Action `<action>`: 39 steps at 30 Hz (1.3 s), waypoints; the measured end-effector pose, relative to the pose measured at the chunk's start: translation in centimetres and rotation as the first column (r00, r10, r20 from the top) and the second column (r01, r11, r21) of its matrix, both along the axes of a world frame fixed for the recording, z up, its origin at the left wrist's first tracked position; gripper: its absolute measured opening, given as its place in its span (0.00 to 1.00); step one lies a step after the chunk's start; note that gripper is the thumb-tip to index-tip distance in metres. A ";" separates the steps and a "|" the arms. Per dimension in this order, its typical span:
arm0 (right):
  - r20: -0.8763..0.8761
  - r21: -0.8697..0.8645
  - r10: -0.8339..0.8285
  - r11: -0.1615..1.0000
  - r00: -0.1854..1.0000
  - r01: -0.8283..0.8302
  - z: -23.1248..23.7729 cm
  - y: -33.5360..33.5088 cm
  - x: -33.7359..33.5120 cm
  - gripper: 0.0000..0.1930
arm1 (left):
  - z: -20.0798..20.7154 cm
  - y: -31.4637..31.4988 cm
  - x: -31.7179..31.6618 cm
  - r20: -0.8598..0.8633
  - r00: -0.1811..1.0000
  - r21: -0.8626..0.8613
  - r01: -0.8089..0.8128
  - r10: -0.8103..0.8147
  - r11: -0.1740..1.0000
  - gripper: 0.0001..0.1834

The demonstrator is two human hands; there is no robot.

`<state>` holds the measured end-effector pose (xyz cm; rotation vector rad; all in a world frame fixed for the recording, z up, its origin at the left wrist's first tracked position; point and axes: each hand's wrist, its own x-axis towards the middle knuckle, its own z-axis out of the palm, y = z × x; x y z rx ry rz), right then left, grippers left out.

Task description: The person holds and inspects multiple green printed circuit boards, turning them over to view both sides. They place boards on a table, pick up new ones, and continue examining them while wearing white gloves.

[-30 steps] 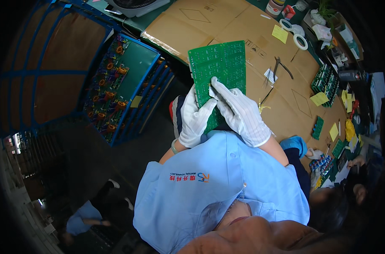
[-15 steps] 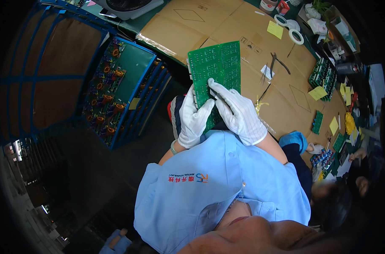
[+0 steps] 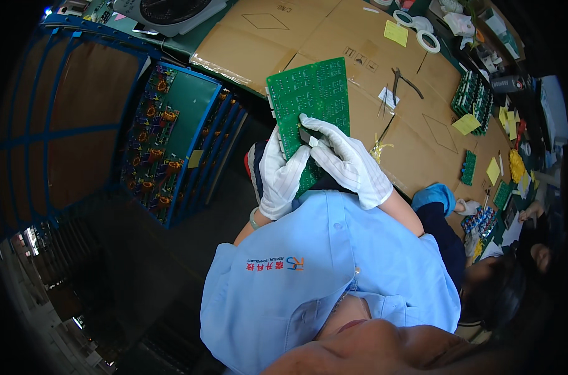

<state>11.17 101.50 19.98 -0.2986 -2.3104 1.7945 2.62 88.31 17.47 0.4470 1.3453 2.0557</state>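
A green circuit board (image 3: 318, 87) is held tilted in front of my chest, its solder side facing up. My left hand (image 3: 281, 172), in a white glove, is closed around the board's lower left edge with the thumb over its face. My right hand (image 3: 349, 164), gloved too, lies over the lower part of the board. Between its fingers and thumb is a small dark piece with a pale grey end (image 3: 306, 136), close against the board; its kind I cannot make out. The left thumb tip sits right beside that pale end. White parts line the board's left edge.
Cardboard covers the table (image 3: 265, 47), with cutting pliers (image 3: 404, 82) and tweezers (image 3: 384, 103) on it. A blue rack of populated boards (image 3: 171, 144) stands at the left. Stacked boards (image 3: 472, 103), tape rolls (image 3: 428, 42) and a co-worker's sleeve (image 3: 435, 199) are at the right.
The right hand's fingers and thumb have parted slightly, so more of the dark piece and its pale end shows. Board and hands sit a little further left in the picture, as does the table.
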 end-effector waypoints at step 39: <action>0.023 -0.262 -0.459 0.855 0.888 0.448 -4.5 5.1 7.2 0.27 | -1.4 10.5 2.4 0.102 0.914 -0.225 0.406 -0.393 0.886 0.27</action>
